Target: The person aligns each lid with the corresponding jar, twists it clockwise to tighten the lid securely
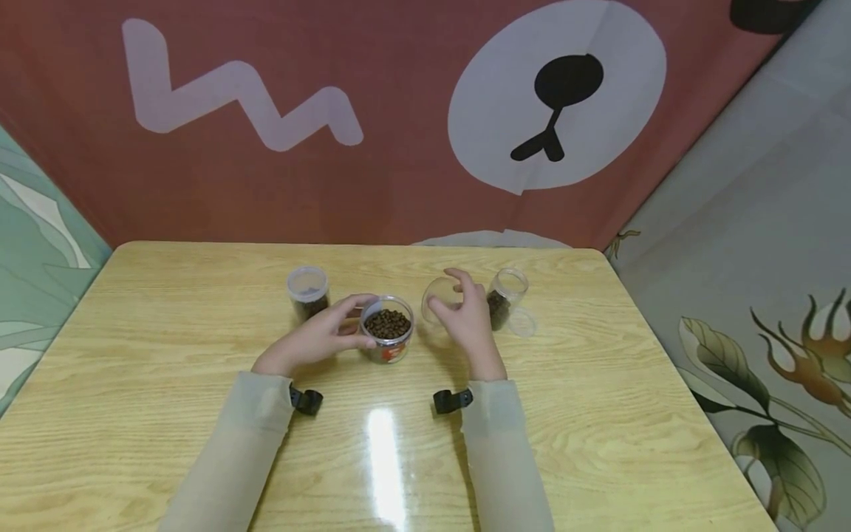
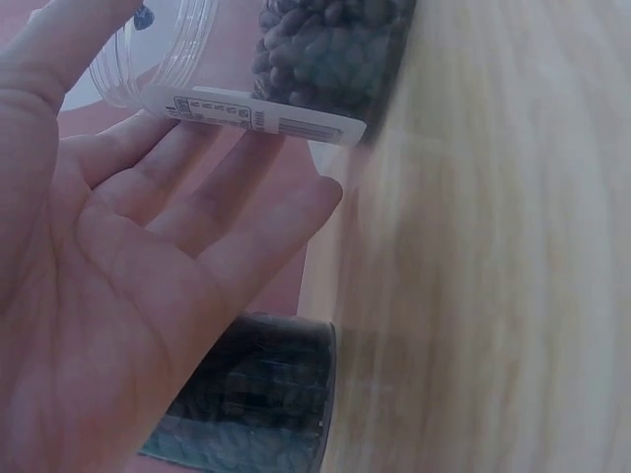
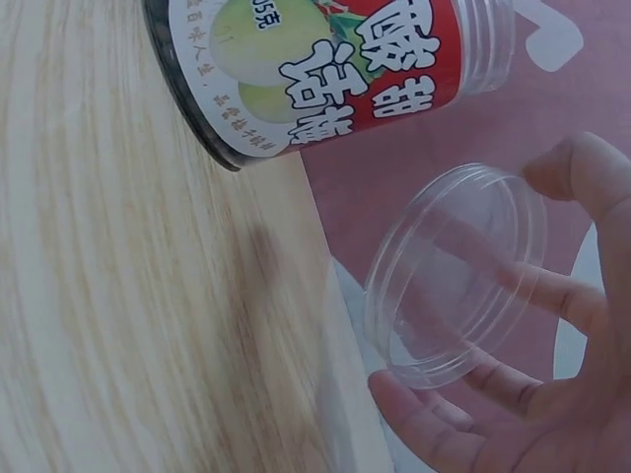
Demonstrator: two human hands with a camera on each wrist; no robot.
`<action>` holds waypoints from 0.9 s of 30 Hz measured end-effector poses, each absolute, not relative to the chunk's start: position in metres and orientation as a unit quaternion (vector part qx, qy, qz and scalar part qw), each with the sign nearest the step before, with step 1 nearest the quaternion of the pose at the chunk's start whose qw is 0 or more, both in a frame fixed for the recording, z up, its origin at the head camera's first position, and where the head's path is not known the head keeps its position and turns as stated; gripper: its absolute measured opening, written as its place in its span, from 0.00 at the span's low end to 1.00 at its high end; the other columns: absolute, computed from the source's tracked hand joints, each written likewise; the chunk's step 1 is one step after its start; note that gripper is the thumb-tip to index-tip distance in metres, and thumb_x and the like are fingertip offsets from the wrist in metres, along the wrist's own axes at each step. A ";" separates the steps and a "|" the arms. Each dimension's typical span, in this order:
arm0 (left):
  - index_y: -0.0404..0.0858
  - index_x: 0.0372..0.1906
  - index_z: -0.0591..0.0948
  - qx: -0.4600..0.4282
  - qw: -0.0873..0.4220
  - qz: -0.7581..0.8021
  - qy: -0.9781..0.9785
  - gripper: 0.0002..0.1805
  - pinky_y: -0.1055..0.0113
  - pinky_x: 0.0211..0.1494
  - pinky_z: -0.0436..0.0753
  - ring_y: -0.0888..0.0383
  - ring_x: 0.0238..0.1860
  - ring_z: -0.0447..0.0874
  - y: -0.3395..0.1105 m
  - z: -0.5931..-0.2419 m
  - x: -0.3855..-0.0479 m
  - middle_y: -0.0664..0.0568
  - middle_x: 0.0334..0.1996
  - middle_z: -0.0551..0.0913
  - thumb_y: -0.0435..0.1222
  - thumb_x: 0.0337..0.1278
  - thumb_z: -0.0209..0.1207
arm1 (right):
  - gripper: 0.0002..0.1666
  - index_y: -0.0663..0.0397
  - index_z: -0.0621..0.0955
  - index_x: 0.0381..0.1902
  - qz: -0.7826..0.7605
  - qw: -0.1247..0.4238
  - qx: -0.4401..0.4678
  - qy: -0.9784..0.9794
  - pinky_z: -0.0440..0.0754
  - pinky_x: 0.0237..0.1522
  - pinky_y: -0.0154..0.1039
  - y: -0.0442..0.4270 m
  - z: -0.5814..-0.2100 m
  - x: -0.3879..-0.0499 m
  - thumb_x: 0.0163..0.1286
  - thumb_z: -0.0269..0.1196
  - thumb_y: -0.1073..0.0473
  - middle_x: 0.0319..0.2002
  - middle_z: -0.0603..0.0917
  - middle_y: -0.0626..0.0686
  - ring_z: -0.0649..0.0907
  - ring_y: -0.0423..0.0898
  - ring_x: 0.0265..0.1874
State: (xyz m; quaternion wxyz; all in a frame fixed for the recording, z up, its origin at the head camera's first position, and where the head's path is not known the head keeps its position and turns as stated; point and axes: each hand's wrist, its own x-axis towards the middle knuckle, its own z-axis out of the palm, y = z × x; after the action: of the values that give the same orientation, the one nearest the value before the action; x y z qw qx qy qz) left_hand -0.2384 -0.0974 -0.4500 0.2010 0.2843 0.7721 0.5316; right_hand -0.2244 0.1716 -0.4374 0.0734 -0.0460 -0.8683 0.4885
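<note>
One open jar (image 1: 389, 344) of brown pellets (image 1: 388, 324) is near the table's (image 1: 319, 465) middle, long axis roughly vertical, mouth upward, gripped between the left hand's (image 1: 318, 336) thumb and fingers. The right hand (image 1: 469, 318) pinches a tilted clear lid (image 3: 449, 276). Behind the left hand stands a capped pot (image 1: 309, 290); beside the right, an uncapped bottle (image 1: 508, 295).

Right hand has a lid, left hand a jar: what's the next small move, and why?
I'd probably lower the clear lid onto the tabletop: the right hand holds it away from the jar of brown pieces, held uncovered in the left hand, and beside another jar lies a clear disc that looks like its lid.
</note>
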 end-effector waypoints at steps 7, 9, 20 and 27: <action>0.40 0.79 0.58 0.297 0.193 0.525 0.773 0.43 0.46 0.73 0.68 0.39 0.75 0.61 -0.100 -0.451 -0.240 0.41 0.75 0.62 0.41 0.65 0.66 | 0.32 0.48 0.72 0.66 0.505 0.083 -0.040 -0.858 0.82 0.39 0.45 0.173 -0.435 -0.224 0.67 0.67 0.51 0.59 0.69 0.62 0.80 0.54 0.41; 0.40 0.79 0.58 0.300 0.192 0.524 0.774 0.42 0.46 0.73 0.68 0.39 0.75 0.61 -0.100 -0.451 -0.240 0.41 0.76 0.61 0.40 0.66 0.66 | 0.30 0.51 0.70 0.63 0.511 0.085 -0.038 -0.855 0.80 0.38 0.44 0.173 -0.435 -0.224 0.67 0.67 0.52 0.59 0.70 0.61 0.78 0.52 0.39; 0.41 0.79 0.58 0.307 0.187 0.512 0.780 0.39 0.45 0.72 0.69 0.41 0.74 0.63 -0.102 -0.451 -0.239 0.43 0.74 0.65 0.42 0.70 0.62 | 0.23 0.58 0.70 0.50 0.528 0.096 -0.026 -0.843 0.79 0.55 0.51 0.174 -0.435 -0.224 0.66 0.68 0.55 0.54 0.71 0.59 0.76 0.59 0.51; 0.40 0.80 0.57 0.302 0.196 0.501 0.787 0.40 0.45 0.72 0.69 0.41 0.74 0.64 -0.102 -0.450 -0.239 0.41 0.76 0.63 0.43 0.71 0.61 | 0.19 0.58 0.73 0.46 0.518 0.110 -0.012 -0.848 0.76 0.63 0.51 0.176 -0.434 -0.224 0.65 0.68 0.56 0.52 0.72 0.58 0.76 0.57 0.54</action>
State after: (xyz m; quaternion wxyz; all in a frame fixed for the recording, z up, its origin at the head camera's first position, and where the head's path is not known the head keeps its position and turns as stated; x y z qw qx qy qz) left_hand -0.2386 -0.1023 -0.4496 0.1956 0.3023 0.7868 0.5013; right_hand -0.2243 0.1758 -0.4345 0.1104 -0.0116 -0.8480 0.5182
